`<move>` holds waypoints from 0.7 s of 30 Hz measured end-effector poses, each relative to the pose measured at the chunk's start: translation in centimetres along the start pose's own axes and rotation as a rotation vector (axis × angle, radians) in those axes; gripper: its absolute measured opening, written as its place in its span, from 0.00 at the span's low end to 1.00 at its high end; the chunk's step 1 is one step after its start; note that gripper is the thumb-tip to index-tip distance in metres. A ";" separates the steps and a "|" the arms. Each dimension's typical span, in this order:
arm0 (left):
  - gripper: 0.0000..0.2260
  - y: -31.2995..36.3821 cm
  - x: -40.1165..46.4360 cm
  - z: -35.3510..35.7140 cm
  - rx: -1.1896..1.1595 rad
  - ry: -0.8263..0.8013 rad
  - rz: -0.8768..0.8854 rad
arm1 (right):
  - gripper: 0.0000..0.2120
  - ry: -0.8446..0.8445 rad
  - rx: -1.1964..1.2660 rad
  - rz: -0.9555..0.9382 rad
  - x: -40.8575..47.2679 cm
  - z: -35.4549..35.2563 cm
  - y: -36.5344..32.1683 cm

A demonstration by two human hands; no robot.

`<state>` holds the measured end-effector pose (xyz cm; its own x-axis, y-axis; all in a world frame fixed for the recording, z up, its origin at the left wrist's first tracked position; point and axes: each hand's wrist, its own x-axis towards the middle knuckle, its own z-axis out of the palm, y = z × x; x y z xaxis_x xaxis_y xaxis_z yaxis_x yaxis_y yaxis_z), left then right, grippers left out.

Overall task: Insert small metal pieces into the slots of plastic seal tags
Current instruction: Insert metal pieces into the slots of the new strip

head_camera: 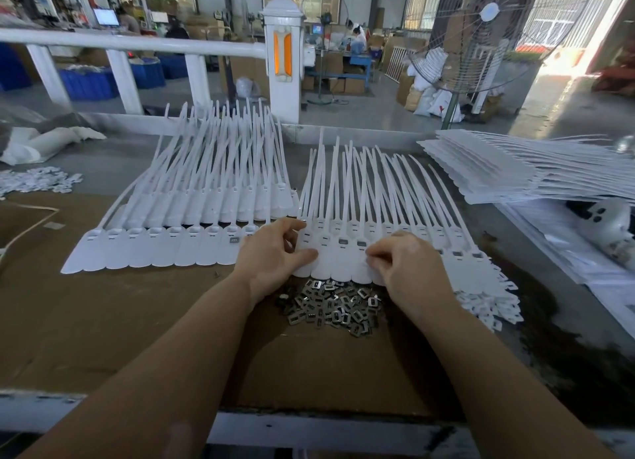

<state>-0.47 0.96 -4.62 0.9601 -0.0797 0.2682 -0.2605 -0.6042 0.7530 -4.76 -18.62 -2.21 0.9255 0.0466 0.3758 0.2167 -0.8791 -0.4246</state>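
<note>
Two fanned rows of white plastic seal tags lie on the bench: a left row (151,249) and a right row (343,252). Small metal pieces sit in a few slots of the right row (360,243) and one slot of the left row (234,240). A heap of loose metal pieces (335,307) lies just below the right row. My left hand (275,252) rests on the right row's left end, thumb pressing a tag, fingers curled above. My right hand (402,262) has its fingertips pinched together over a tag; what they pinch is too small to tell.
Brown cardboard (103,321) covers the bench front. A stack of more tags (515,170) lies at the right, small white plastic parts (488,304) beside the right row and at the far left (34,180). A white railing (137,46) and a standing fan (481,39) stand behind.
</note>
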 end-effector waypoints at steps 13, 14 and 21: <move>0.22 0.2 0.0 -0.1 0.007 -0.004 -0.010 | 0.05 -0.039 0.180 0.076 2.4 0.2 -1.0; 0.22 0.3 0.0 -0.1 0.008 -0.003 -0.007 | 0.04 -0.035 0.177 0.071 2.6 0.4 -1.0; 0.22 0.3 0.0 -0.3 0.001 -0.004 -0.001 | 0.10 -0.004 0.210 0.051 2.5 1.1 -1.1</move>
<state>-0.63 0.99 -4.24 0.9606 -0.0823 0.2656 -0.2599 -0.6051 0.7525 -2.36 -17.00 -1.70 0.9382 0.0069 0.3461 0.2289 -0.7625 -0.6051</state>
